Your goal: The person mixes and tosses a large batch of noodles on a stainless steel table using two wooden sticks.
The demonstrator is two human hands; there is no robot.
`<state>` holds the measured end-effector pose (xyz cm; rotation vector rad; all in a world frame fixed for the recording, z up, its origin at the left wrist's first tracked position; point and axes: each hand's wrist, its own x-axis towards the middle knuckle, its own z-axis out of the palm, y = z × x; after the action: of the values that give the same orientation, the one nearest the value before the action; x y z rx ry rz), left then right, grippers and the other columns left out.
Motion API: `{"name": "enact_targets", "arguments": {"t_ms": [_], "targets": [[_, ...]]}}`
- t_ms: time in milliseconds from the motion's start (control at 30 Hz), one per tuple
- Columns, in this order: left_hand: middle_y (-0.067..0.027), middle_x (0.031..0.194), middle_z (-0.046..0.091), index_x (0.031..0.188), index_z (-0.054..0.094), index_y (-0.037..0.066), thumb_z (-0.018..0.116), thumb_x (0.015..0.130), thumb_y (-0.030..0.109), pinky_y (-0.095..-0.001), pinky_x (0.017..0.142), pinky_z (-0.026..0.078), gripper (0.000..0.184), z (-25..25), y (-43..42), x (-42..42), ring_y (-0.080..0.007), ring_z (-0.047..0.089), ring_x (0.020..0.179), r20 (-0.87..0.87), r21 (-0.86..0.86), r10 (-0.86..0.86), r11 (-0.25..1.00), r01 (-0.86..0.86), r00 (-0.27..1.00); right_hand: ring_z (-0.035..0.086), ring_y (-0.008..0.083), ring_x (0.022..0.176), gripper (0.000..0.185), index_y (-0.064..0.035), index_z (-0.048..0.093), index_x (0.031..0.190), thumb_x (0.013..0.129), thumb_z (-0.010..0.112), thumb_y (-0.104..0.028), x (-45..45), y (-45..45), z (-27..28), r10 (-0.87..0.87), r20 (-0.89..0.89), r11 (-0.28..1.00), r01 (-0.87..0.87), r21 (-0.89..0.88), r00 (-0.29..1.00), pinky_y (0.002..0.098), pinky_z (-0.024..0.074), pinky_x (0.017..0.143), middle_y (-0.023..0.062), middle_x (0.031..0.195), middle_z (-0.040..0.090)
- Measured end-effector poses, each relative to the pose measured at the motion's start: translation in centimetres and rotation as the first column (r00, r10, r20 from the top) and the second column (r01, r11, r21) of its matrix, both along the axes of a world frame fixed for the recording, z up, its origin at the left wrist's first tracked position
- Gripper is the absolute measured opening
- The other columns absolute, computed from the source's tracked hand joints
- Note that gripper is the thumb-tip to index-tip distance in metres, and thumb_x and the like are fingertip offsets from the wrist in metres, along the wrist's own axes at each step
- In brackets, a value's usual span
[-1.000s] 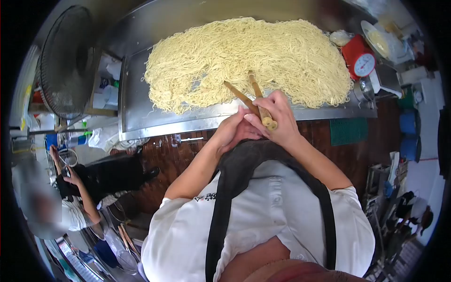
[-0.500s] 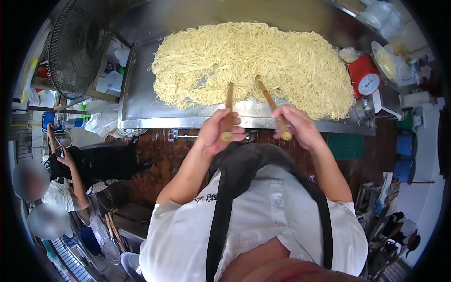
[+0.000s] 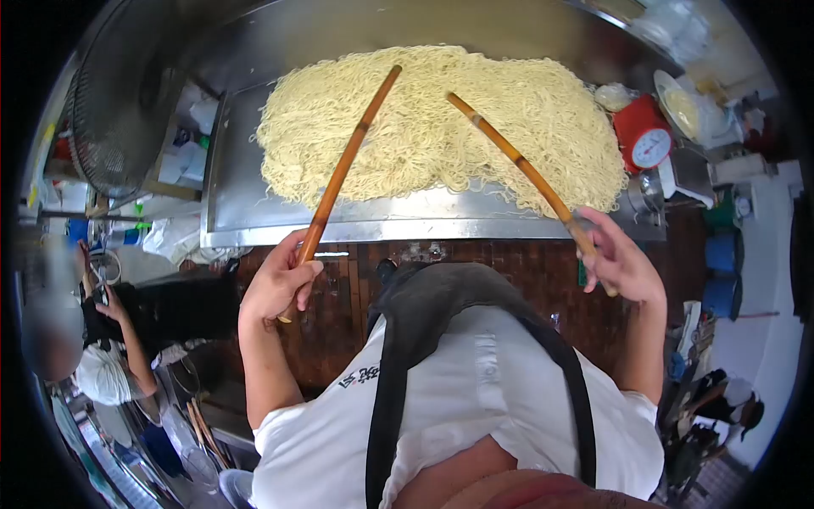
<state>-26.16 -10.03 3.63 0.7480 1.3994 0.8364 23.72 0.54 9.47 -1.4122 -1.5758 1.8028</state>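
A wide bed of pale yellow noodles (image 3: 475,161) lies on a steel table (image 3: 424,227) in front of me. My left hand (image 3: 278,278) is closed around the lower end of a long bamboo stick (image 3: 346,164), which slants up and right over the noodles. Another bamboo stick (image 3: 530,171) is gripped near its lower end by my right hand (image 3: 623,265) and slants up and left. Both tips are in full view above the noodles and point toward each other without touching. Both hands are off the table's near edge, wide apart.
To the left stands a large fan (image 3: 114,102). At the table's right end are a red dial scale (image 3: 644,136), a plate (image 3: 682,106) and a metal container (image 3: 649,191). People are in the background at far left and right; one arm (image 3: 127,335) shows at left.
Both hands have moved apart and back toward my body. The sticks, whose far ends were sunk in the noodles, are now out of them. The noodle bed looks more even, with fewer gaps.
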Motion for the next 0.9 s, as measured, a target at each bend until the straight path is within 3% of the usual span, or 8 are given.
{"name": "enact_targets", "arguments": {"t_ms": [100, 133, 200, 367, 500, 667, 767, 900], "targets": [[0.0012, 0.070, 0.052, 0.142, 0.047, 0.003, 0.064, 0.096, 0.008, -0.0246, 0.039, 0.036, 0.049, 0.0, 3.2, 1.3, -0.0070, 0.043, 0.043, -0.093, -0.010, -0.175, 0.985, 0.175, 0.980, 0.057, 0.0114, 0.068, 0.054, -0.0032, 0.041, 0.149, 0.098, 0.059, -0.010, 0.1, 1.5, -2.0, -0.006, 0.368, 0.996, -0.026, 0.082, 0.930, 0.0238, 0.0513, 0.061, 0.0060, 0.090, 0.057], [0.0018, 0.070, 0.050, 0.144, 0.045, 0.001, 0.064, 0.096, 0.009, -0.0238, 0.039, 0.033, 0.052, -1.2, 4.7, 2.4, -0.0064, 0.040, 0.043, -0.152, -0.004, -0.204, 0.979, 0.205, 0.967, 0.055, 0.0109, 0.065, 0.046, -0.0017, 0.047, 0.145, 0.102, 0.056, -0.014, -0.5, 2.1, -2.7, -0.040, 0.348, 0.997, 0.016, 0.071, 0.937, 0.0249, 0.0507, 0.060, 0.0057, 0.088, 0.056], [0.0002, 0.074, 0.052, 0.141, 0.049, 0.003, 0.070, 0.094, 0.015, -0.0254, 0.043, 0.036, 0.053, -2.6, 5.9, 4.7, -0.0075, 0.044, 0.049, -0.214, -0.018, -0.231, 0.972, 0.232, 0.949, 0.054, 0.0103, 0.063, 0.043, -0.0020, 0.050, 0.143, 0.102, 0.056, -0.015, 1.4, 2.5, -7.2, -0.084, 0.445, 0.816, -0.195, 0.545, 0.892, 0.0256, 0.0497, 0.058, 0.0047, 0.086, 0.055], [-0.0108, 0.086, 0.062, 0.128, 0.057, 0.002, 0.074, 0.091, 0.018, -0.0344, 0.074, 0.049, 0.044, -8.2, 2.9, 2.5, -0.0214, 0.057, 0.077, -0.546, 0.145, -0.074, 0.973, 0.180, 0.835, 0.060, 0.0255, 0.072, 0.040, -0.0030, 0.051, 0.134, 0.102, 0.061, -0.024, 0.3, 2.6, -5.6, -0.031, 0.397, 0.994, -0.014, 0.111, 0.917, 0.0381, 0.0530, 0.070, 0.0072, 0.085, 0.060], [-0.0165, 0.095, 0.065, 0.126, 0.058, -0.002, 0.072, 0.090, 0.018, -0.0357, 0.085, 0.049, 0.043, -8.8, -0.7, -2.6, -0.0261, 0.060, 0.087, -0.632, 0.145, 0.092, 0.989, 0.001, 0.769, 0.057, 0.0330, 0.062, 0.033, -0.0044, 0.052, 0.127, 0.100, 0.063, -0.020, 0.2, 4.2, -8.2, -0.054, 0.604, 0.774, -0.348, 0.529, 0.795, 0.0423, 0.0493, 0.062, 0.0163, 0.077, 0.056], [-0.0246, 0.103, 0.069, 0.122, 0.057, -0.005, 0.070, 0.089, 0.014, -0.0438, 0.090, 0.050, 0.039, -0.7, -3.6, -8.0, -0.0374, 0.067, 0.102, -0.833, -0.126, -0.065, 0.989, -0.073, 0.550, 0.066, 0.0431, 0.085, 0.032, -0.0036, 0.057, 0.122, 0.093, 0.064, -0.016, 0.5, 7.1, 1.0, -0.136, 0.876, 0.734, -0.546, 0.403, 0.463, 0.0520, 0.0507, 0.074, 0.0240, 0.084, 0.066], [-0.0306, 0.108, 0.068, 0.120, 0.056, -0.006, 0.072, 0.088, 0.020, -0.0467, 0.088, 0.050, 0.044, -7.1, 2.6, -8.9, -0.0465, 0.064, 0.102, -0.922, -0.116, -0.149, 0.987, 0.112, 0.357, 0.067, 0.0427, 0.090, 0.029, -0.0042, 0.061, 0.117, 0.090, 0.063, -0.014, -7.3, 13.0, -1.1, -0.146, 0.930, 0.526, -0.769, 0.362, 0.338, 0.0531, 0.0523, 0.078, 0.0250, 0.092, 0.069], [-0.0281, 0.107, 0.068, 0.125, 0.057, -0.003, 0.074, 0.088, 0.023, -0.0468, 0.089, 0.050, 0.048, -4.0, 2.1, -6.6, -0.0447, 0.064, 0.104, -0.846, -0.087, -0.154, 0.984, 0.153, 0.510, 0.067, 0.0431, 0.089, 0.023, -0.0048, 0.060, 0.112, 0.091, 0.062, -0.014, -11.6, 13.5, 1.0, -0.127, 0.919, 0.551, -0.744, 0.379, 0.374, 0.0533, 0.0512, 0.078, 0.0239, 0.090, 0.069]]}}
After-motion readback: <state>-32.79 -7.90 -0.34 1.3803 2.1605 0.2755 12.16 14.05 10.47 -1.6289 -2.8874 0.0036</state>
